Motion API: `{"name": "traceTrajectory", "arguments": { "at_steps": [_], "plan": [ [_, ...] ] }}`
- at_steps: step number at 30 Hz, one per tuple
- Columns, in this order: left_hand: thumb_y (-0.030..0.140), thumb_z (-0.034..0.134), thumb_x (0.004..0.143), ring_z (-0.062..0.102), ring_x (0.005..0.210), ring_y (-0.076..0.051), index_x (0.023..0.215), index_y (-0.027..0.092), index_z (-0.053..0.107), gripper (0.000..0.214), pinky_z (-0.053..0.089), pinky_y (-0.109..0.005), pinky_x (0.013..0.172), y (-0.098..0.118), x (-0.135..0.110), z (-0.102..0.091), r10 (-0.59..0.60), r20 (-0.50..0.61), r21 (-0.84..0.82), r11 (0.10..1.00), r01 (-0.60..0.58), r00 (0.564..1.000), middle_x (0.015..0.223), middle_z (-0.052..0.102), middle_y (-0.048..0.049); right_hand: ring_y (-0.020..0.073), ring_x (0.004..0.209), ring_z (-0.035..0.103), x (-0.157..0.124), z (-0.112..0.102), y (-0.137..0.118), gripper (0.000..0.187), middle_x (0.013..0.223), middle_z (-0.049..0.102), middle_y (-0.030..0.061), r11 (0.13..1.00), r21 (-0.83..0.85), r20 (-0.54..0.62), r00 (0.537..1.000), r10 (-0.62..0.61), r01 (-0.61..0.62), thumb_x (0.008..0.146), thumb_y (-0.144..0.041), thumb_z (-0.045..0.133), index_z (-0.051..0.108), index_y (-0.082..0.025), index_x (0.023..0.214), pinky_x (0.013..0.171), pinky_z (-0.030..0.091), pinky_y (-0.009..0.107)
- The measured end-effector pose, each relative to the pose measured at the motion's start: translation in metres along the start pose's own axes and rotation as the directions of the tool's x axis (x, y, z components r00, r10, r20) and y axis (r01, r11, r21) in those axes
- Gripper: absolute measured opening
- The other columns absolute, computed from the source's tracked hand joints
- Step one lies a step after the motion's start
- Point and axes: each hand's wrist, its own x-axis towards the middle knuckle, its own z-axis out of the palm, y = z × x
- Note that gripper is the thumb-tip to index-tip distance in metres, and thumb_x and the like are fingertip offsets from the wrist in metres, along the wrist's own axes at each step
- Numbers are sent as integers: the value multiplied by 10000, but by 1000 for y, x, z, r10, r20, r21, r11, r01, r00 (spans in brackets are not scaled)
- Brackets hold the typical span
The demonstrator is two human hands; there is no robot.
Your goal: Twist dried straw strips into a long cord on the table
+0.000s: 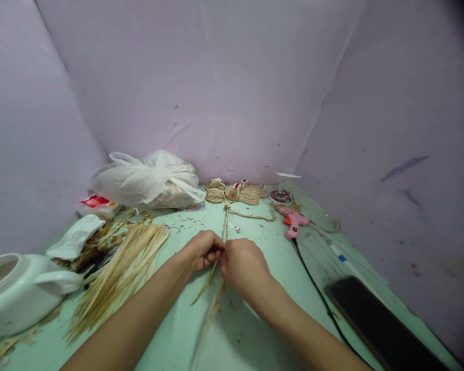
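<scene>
My left hand [201, 251] and my right hand [243, 265] meet at the middle of the pale green table [255, 330], both closed in a pinch on thin straw strands [212, 286]. The loose strand ends trail down toward me. From between the two hands a braided straw cord [227, 222] runs away across the table and bends right toward the back. A bundle of loose straw strips [119, 273] lies just left of my left forearm.
A white plastic bag [150, 180] and woven straw pieces [235, 194] sit at the back. A pink glue gun [293, 221] with a black cable [313, 283] lies right, a dark phone [375, 319] nearer. A white pot [19, 288] stands left. Lilac cloth walls [232, 87] enclose the table.
</scene>
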Motion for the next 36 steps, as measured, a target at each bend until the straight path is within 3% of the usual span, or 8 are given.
{"name": "traceTrajectory", "arguments": {
  "at_steps": [10,15,20,25,27,30,33,36],
  "plan": [
    [111,422,442,234,266,-34,412,141,420,43,98,-173,290,-2,-7,3,185,35,122,975,-188,982,299,332,45,203,679,583,0,0,3,155,721,645,135,997,-35,46,997,-61,63,651,-179,564,683,-149,746,572,355,254],
    [119,478,469,171,284,-2,458,132,427,53,63,-154,298,2,-4,-6,147,145,15,988,-151,979,335,305,70,152,559,533,8,-14,21,125,586,616,62,976,191,114,985,-127,104,650,-265,585,658,-166,624,495,323,238],
    [174,528,536,154,306,14,598,101,501,100,29,-138,305,6,-3,-15,118,303,-115,990,-86,946,419,333,70,96,532,513,33,-19,61,88,629,609,37,650,729,231,971,59,-213,646,-199,591,604,-128,695,506,387,204],
    [173,512,564,155,299,12,532,108,459,90,40,-144,296,5,-5,-14,139,307,-123,987,-105,942,415,345,54,114,714,569,23,-3,61,314,759,612,31,342,836,537,763,-359,-428,539,-194,697,609,-128,834,681,437,232],
    [175,506,574,148,297,11,529,103,471,92,48,-144,294,5,-5,-13,144,310,-112,987,-115,940,409,338,55,119,717,573,14,5,53,302,755,608,33,271,853,520,767,-376,-446,545,-222,696,608,-123,818,711,440,256],
    [175,491,585,134,296,11,542,93,498,92,40,-148,289,4,-5,-12,153,358,-88,988,-130,921,418,361,46,113,632,568,6,14,47,269,675,589,22,191,871,490,830,-268,-453,556,-187,667,592,-120,806,680,452,275],
    [171,491,573,126,296,9,525,106,477,82,30,-154,286,4,-3,-14,141,350,-82,989,-119,926,424,383,38,77,495,505,6,16,52,254,594,531,-20,156,863,505,826,-250,-481,575,-143,618,577,-131,826,598,465,272],
    [176,510,558,124,298,4,568,111,497,67,38,-150,289,4,-2,-17,113,276,-80,992,-95,955,401,344,60,22,365,309,9,8,66,206,549,464,-51,305,841,520,824,-226,-447,616,-167,578,596,-125,817,436,419,217]
  ]
}}
